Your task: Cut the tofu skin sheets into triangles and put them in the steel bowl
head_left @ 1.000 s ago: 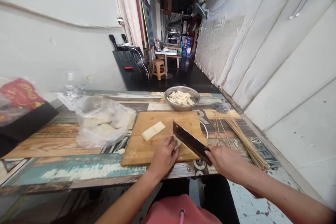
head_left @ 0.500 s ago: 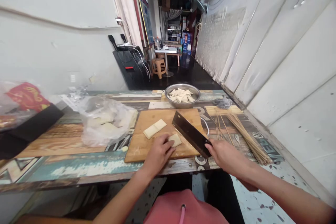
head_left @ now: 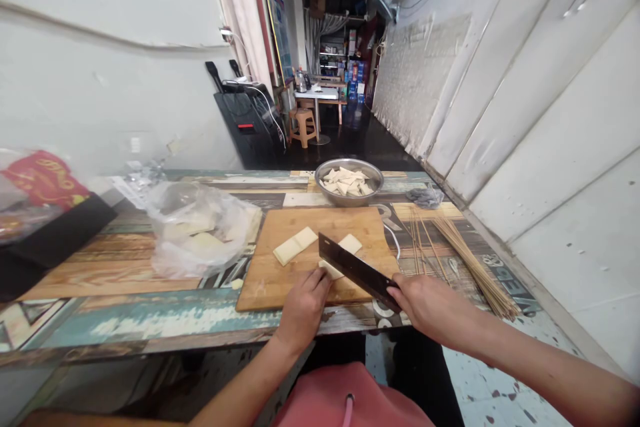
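Here the right hand (head_left: 429,303) has its fingers clenched around the cleaver (head_left: 357,270) handle, blade across a pale tofu piece (head_left: 350,243) on the cutting board (head_left: 273,280). The left hand (head_left: 303,307) presses its fingers, gripping nothing, on the piece's near end.

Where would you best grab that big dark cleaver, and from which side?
Grab it by the handle at its near right end, coming from the table's front edge, just where the right hand wraps it now. The cleaver has a broad blade that slants away to the left over the cutting board, so any other approach meets bare metal.
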Tool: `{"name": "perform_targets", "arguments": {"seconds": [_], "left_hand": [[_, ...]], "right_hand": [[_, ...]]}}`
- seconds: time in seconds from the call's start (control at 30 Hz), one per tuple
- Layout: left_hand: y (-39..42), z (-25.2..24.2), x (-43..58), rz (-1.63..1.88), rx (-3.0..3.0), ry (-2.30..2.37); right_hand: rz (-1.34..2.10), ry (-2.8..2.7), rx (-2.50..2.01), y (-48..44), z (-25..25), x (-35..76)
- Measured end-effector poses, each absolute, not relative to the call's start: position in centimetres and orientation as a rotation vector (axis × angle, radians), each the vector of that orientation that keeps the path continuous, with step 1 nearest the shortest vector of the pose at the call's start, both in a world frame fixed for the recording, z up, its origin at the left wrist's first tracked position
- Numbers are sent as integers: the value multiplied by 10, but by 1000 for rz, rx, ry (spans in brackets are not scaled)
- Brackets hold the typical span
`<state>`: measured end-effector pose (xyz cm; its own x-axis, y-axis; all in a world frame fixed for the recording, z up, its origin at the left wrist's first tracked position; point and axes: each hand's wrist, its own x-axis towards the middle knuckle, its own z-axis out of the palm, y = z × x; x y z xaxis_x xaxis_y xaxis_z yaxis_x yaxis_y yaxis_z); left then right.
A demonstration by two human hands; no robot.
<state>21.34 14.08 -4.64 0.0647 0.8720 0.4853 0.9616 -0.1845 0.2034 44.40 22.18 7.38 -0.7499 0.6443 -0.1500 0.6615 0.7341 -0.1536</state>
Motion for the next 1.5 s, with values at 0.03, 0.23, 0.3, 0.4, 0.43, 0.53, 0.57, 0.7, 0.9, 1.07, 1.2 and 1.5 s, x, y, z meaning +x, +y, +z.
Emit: {"name": "perform_targets", "arguments": {"seconds": [0.03,0.23,0.3,0.4,0.43,0.53,0.57,0.7,0.9,1.07,1.2,1.5], "left_hand": [[141,-47,213,-783,-2153,-1883],[141,-52,211,-808,-2152,-1849],[141,-52,211,-817,-2147,-1855],[140,-53,211,-825,-2131,-1858],[140,-53,212,-824,-2126,-1857],[141,-52,211,-814,-2127,-1859],[141,-51,210,-807,-2131,-1857],[143,-48,208,-735,-2145,-1841],[147,-30,209,-676,-2153,-1899],[166,2,203,-457,-2310,-1988],[184,17,196,-131,-2436,-2052],[245,30,184,-184,-2437,-2078]], "right_hand": [[-295,2844,1065,222,75,443],[-251,2836,1020,225,81,440],[-248,2829,1021,225,81,440],[-243,2837,1019,227,80,441],[-238,2844,1013,228,79,441],[-227,2846,958,231,82,437],[-230,2829,943,232,83,434],[-229,2785,928,233,78,425],[-433,2996,1214,232,47,449],[-585,3045,1436,235,50,463],[-532,3089,1464,240,53,465],[-844,3085,1661,236,14,479]]}}
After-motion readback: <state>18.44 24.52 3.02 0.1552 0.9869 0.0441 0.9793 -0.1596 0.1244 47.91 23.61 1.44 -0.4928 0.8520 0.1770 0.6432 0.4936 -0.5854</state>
